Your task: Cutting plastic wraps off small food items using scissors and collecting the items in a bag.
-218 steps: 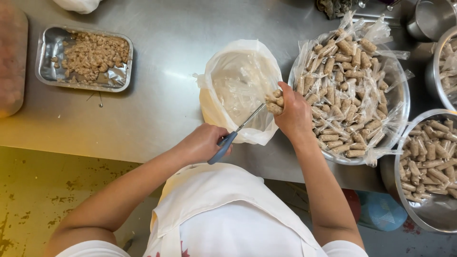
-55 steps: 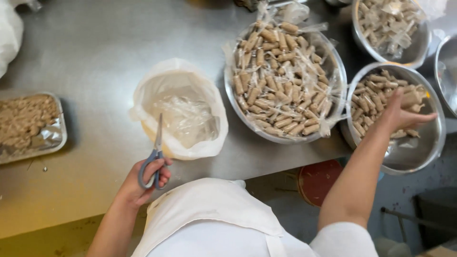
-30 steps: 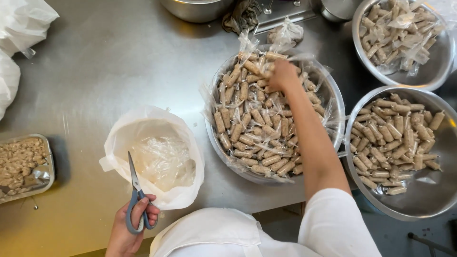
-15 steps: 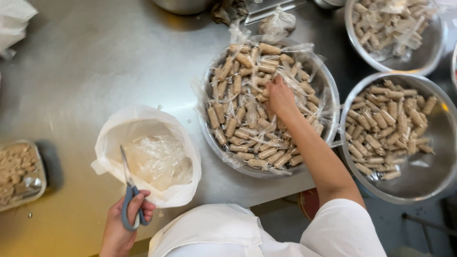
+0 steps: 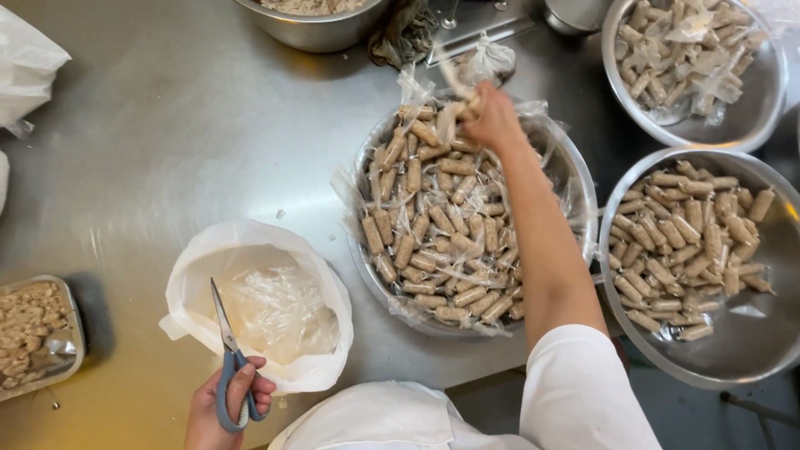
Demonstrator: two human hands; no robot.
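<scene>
I see right hand (image 5: 492, 117) reaching to far rim of middle steel bowl (image 5: 575, 175), fingers closed on wrapped sausage pieces (image 5: 454, 87) lifted off pile. Left hand (image 5: 223, 408) grips blue-handled scissors (image 5: 227, 358), blades nearly shut, tip pointing up over white bag of wrapper scraps (image 5: 258, 308). I judge risks: loose film snagging neighbouring pieces, dragging them over rim; forearm crossing bowl could tip it; scissor tip could pierce bag.

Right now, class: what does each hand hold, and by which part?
The left hand holds blue-handled scissors by the finger loops. The right hand grips a wrapped roll at one end, above the middle bowl.
</scene>
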